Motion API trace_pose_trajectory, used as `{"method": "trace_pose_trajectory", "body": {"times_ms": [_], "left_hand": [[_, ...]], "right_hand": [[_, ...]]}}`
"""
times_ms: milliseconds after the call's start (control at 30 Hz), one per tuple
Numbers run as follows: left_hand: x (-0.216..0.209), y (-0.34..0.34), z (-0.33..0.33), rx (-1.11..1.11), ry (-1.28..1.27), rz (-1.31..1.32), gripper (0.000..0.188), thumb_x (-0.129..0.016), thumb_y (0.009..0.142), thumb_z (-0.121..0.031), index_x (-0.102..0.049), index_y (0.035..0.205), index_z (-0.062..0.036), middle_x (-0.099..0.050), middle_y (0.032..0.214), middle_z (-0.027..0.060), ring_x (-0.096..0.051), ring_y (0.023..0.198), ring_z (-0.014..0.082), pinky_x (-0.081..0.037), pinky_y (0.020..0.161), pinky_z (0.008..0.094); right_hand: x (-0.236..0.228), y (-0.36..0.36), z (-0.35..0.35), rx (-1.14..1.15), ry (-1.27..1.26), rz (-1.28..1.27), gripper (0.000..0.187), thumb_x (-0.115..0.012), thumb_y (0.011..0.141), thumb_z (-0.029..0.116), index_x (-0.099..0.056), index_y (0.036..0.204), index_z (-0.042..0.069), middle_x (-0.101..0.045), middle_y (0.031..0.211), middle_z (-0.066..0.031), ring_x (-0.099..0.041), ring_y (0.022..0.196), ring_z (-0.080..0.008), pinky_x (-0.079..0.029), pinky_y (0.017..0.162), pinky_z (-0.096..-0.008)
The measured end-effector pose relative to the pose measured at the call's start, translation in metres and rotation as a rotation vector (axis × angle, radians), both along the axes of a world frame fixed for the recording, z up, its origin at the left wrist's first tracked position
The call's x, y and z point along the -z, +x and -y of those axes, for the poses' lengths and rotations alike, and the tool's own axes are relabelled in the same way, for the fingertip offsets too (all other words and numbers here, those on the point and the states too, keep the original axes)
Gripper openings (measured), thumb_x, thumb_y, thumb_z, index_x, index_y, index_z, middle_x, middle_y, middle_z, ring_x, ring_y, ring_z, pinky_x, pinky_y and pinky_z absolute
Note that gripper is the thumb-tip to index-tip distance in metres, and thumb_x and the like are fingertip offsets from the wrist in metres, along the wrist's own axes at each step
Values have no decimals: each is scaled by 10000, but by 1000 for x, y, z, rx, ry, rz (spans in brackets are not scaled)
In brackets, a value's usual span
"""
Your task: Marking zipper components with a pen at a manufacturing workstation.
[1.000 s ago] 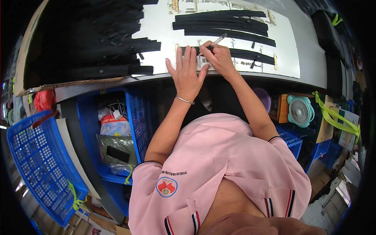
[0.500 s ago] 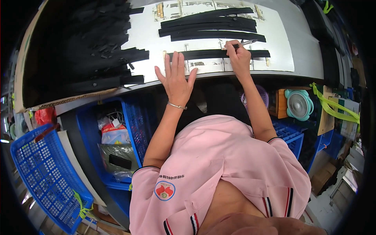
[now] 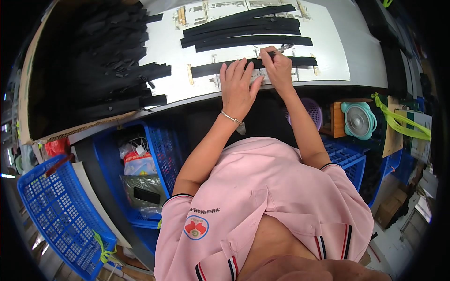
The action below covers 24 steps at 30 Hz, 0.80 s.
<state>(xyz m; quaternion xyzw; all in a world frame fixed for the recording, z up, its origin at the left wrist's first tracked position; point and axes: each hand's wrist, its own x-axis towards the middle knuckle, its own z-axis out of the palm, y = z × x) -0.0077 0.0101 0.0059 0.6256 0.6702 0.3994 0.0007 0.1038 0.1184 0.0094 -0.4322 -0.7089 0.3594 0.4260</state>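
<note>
A long black strip lies across the white marked board, parallel to its near edge. My left hand presses on the strip left of its middle with fingers stretched out; it holds nothing. Close to its right, my right hand grips a pen whose upper end slants up to the right. The pen's tip is hidden by my fingers, near the strip's far edge. Beyond the strip, several more black strips lie side by side on the board.
A cardboard box with a heap of black strips stands at the left. Below the table edge are a blue crate with bagged things and a phone, a blue basket, a small teal fan and a purple basket.
My left hand has slid right along the strip, from its left end toward my right hand. My right hand, with the pen, has stayed at nearly the same spot. The view has shifted slightly.
</note>
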Motion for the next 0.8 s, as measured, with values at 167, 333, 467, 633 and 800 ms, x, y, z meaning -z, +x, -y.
{"method": "trace_pose_trajectory", "body": {"times_ms": [167,333,467,633,800], "left_hand": [[5,-1,0,-10,-17,-54,385,-740,888,-252,-700,1211,-47,-636,1286,119,-544,1236,301,-334,1127,497],[6,0,0,-12,-18,-77,385,-741,884,-243,-699,1219,-59,-637,1288,107,-546,1236,289,-332,1130,490],[6,0,0,-20,-12,-83,382,-742,879,-236,-700,1219,-67,-636,1293,101,-547,1236,284,-331,1133,486],[7,1,-1,-21,-11,-90,374,-741,879,-233,-702,1214,-70,-635,1297,99,-547,1238,283,-332,1134,485],[6,2,-2,-14,-15,-101,367,-744,879,-231,-704,1210,-76,-634,1300,93,-549,1238,279,-332,1135,484]], "right_hand": [[-1,1,0,4,11,16,191,-648,971,169,-687,874,8,-619,617,-55,-542,535,-91,-427,518,-286],[6,7,-2,-71,-8,-41,213,-643,970,183,-687,846,15,-625,610,-46,-537,527,-88,-425,516,-280],[7,8,-2,-102,3,-15,211,-644,955,179,-683,824,18,-595,580,-56,-526,509,-96,-421,505,-289],[8,7,-2,-83,60,41,193,-656,933,171,-677,820,16,-553,564,-96,-508,484,-139,-419,498,-307],[7,14,-3,-143,-17,-43,203,-652,933,165,-673,819,-1,-567,576,-108,-537,497,-142,-432,512,-303]]}}
